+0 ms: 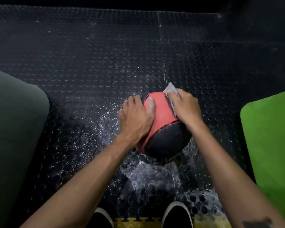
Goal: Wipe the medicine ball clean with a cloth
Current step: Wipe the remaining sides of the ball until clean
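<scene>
floor (92, 66): black studded rubber, wet (splashes round ball (164, 129)) | left hand (136, 116): flat, open on ball | right hand (184, 104): pressing cloth (171, 89) to ball | mats: grey (15, 120) left, green (270, 137) right

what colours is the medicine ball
Black with a red band, seen in the head view: medicine ball.

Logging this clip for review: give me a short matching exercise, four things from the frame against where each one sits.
Things:
1. cloth
2. left hand
3. bright green mat
4. dark green mat

Places:
A. far left of the frame
B. flat on the medicine ball's left side
C. far right of the frame
D. under the right hand, on the ball's far right side

Pairs: 1-D, 2-B, 3-C, 4-A
</scene>
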